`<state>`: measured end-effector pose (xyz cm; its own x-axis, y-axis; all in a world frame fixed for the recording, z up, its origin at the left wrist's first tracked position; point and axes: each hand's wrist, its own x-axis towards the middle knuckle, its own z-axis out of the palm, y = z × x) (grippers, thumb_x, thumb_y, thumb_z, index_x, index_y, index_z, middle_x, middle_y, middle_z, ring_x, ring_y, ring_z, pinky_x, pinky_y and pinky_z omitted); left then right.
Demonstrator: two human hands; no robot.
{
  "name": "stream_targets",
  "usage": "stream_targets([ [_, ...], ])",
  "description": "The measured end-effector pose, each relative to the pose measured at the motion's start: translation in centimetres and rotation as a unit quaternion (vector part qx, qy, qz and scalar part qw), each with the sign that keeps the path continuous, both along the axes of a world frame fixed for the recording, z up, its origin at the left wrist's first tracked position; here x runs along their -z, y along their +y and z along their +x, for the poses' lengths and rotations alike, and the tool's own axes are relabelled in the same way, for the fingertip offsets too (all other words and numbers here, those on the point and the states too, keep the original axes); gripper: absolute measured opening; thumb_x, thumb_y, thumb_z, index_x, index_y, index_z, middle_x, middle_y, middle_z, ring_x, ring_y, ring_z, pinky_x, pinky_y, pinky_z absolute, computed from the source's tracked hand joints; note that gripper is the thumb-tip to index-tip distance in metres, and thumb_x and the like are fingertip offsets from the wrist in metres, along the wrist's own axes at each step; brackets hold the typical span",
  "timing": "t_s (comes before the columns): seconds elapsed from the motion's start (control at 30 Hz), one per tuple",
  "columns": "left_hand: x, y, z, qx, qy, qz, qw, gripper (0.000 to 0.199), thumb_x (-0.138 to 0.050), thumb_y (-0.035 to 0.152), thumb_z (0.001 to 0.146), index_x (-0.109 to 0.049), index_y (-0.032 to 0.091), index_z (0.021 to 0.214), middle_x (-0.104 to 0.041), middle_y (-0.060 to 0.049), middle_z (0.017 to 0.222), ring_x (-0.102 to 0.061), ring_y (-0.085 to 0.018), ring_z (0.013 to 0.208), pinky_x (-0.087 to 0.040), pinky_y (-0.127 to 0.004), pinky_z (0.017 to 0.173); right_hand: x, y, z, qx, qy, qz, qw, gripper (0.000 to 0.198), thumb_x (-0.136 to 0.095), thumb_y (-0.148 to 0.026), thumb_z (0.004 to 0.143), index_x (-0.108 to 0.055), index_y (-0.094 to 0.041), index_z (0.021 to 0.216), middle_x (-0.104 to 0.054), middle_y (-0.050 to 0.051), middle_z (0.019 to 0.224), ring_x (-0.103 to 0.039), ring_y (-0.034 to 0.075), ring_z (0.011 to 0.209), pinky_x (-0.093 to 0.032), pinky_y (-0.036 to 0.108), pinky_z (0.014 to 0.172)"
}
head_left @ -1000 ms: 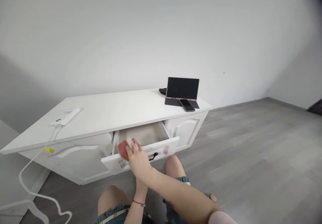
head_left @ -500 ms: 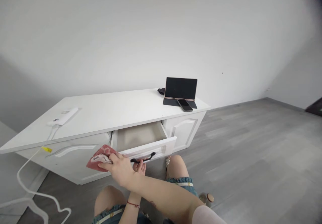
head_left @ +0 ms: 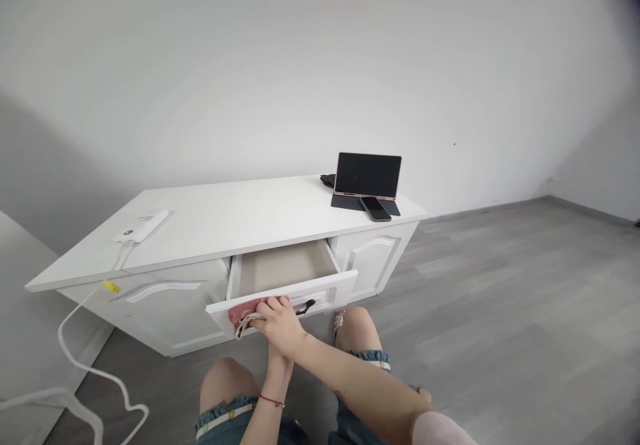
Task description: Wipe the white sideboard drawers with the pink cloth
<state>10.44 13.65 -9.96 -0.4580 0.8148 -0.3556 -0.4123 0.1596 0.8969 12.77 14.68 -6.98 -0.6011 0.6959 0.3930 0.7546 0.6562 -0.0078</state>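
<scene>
A white drawer stands pulled out from the middle of a long low cabinet, its pale bottom bare. My right hand is closed on a folded pink cloth and presses it against the left part of the drawer front. The black drawer handle shows only its right end; my right hand covers the rest. Below and behind that hand is my left hand, close to the handle. Its fingers are hidden, so whether they grip the handle cannot be seen.
On the cabinet top, a tablet stands on its folding cover with a phone in front and a black item behind. A white power bank lies at left, its white cable hanging to the floor. My knees flank the drawer.
My right hand has brought the pink cloth rightward from beside the drawer's left corner onto its front, now covering much of the handle and my left fingers. The view has shifted slightly left.
</scene>
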Motion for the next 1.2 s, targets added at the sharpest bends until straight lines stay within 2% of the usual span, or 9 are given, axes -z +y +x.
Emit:
stream_targets([
  [0.2, 2.2, -1.2, -1.3, 0.105, -0.195, 0.091, 0.971, 0.030, -0.072, 0.001, 0.061, -0.064, 0.020, 0.083, -0.064, 0.002, 0.075, -0.064, -0.013, 0.076, -0.051, -0.023, 0.073, 0.9, -0.6, 6.7, 0.072, 0.053, 0.003, 0.996, 0.019, -0.054, -0.037, 0.095, -0.070, -0.033, 0.103, -0.061, 0.003, 0.098, -0.044, 0.022, 0.096, -0.031, 0.040, 0.082],
  [0.37, 2.7, -1.0, -1.6, 0.072, -0.267, 0.079, 0.958, 0.022, -0.080, 0.010, 0.062, -0.062, 0.020, 0.069, -0.070, 0.001, 0.079, -0.068, -0.013, 0.082, -0.051, -0.025, 0.083, 1.9, -1.6, 12.5, 0.165, 0.102, 0.045, 0.980, 0.020, -0.061, -0.020, 0.090, -0.073, -0.035, 0.096, -0.061, 0.003, 0.098, -0.042, 0.023, 0.095, -0.032, 0.040, 0.088],
  [0.5, 2.6, -0.6, -1.3, 0.048, -0.281, 0.046, 0.957, 0.016, -0.077, 0.012, 0.070, -0.063, 0.020, 0.072, -0.072, 0.001, 0.081, -0.069, -0.011, 0.083, -0.049, -0.025, 0.085, 3.0, -2.5, 14.7, 0.227, 0.188, 0.061, 0.954, 0.025, -0.059, -0.010, 0.085, -0.074, -0.030, 0.087, -0.055, 0.005, 0.102, -0.042, 0.024, 0.101, -0.039, 0.038, 0.090],
  [0.63, 2.6, -0.5, -1.2, 0.042, -0.272, 0.035, 0.961, 0.010, -0.072, 0.012, 0.076, -0.067, 0.020, 0.080, -0.072, 0.000, 0.085, -0.068, -0.010, 0.081, -0.049, -0.022, 0.080, 5.8, -2.4, 14.3, 0.267, 0.287, 0.132, 0.910, 0.030, -0.047, -0.006, 0.084, -0.070, -0.022, 0.079, -0.050, 0.007, 0.108, -0.043, 0.023, 0.103, -0.044, 0.038, 0.088],
  [0.73, 2.6, -0.5, -1.3, 0.049, -0.261, 0.030, 0.964, 0.010, -0.072, 0.012, 0.077, -0.066, 0.020, 0.078, -0.072, 0.000, 0.083, -0.068, -0.010, 0.079, -0.049, -0.021, 0.078, 8.5, -1.9, 13.2, 0.311, 0.366, 0.151, 0.864, 0.029, -0.042, -0.006, 0.081, -0.067, -0.019, 0.085, -0.050, 0.010, 0.111, -0.046, 0.023, 0.103, -0.046, 0.040, 0.087],
  [0.83, 2.3, -0.5, -1.4, 0.060, -0.254, 0.027, 0.965, 0.011, -0.074, 0.013, 0.076, -0.065, 0.020, 0.077, -0.073, 0.001, 0.083, -0.069, -0.011, 0.080, -0.050, -0.023, 0.079, 10.4, -1.6, 12.0, 0.357, 0.444, 0.109, 0.814, 0.031, -0.042, -0.011, 0.079, -0.063, -0.018, 0.100, -0.050, 0.013, 0.113, -0.048, 0.024, 0.104, -0.046, 0.043, 0.091],
  [0.97, 1.9, -0.7, -1.5, 0.076, -0.244, 0.018, 0.967, 0.013, -0.076, 0.016, 0.075, -0.064, 0.020, 0.075, -0.074, 0.000, 0.082, -0.071, -0.013, 0.079, -0.052, -0.027, 0.080, 11.0, -1.5, 10.5, 0.390, 0.514, 0.030, 0.764, 0.039, -0.043, -0.020, 0.078, -0.052, -0.018, 0.116, -0.047, 0.014, 0.117, -0.049, 0.024, 0.110, -0.041, 0.047, 0.101],
  [1.13, 1.3, -0.8, -1.2, 0.072, -0.244, 0.003, 0.967, 0.009, -0.071, 0.015, 0.080, -0.064, 0.020, 0.077, -0.074, -0.001, 0.082, -0.071, -0.013, 0.078, -0.053, -0.028, 0.080, 11.3, -1.1, 9.4, 0.431, 0.568, -0.033, 0.701, 0.038, -0.041, -0.032, 0.075, -0.044, -0.017, 0.110, -0.047, 0.017, 0.114, -0.047, 0.029, 0.117, -0.038, 0.050, 0.104],
  [1.2, 1.1, -0.8, -1.2, 0.064, -0.248, -0.010, 0.967, 0.011, -0.068, 0.014, 0.082, -0.063, 0.020, 0.075, -0.073, -0.001, 0.079, -0.069, -0.011, 0.074, -0.053, -0.027, 0.078, 11.5, -0.9, 9.1, 0.409, 0.586, -0.056, 0.698, 0.039, -0.043, -0.031, 0.072, -0.041, -0.018, 0.109, -0.048, 0.018, 0.116, -0.045, 0.030, 0.121, -0.037, 0.052, 0.105],
])
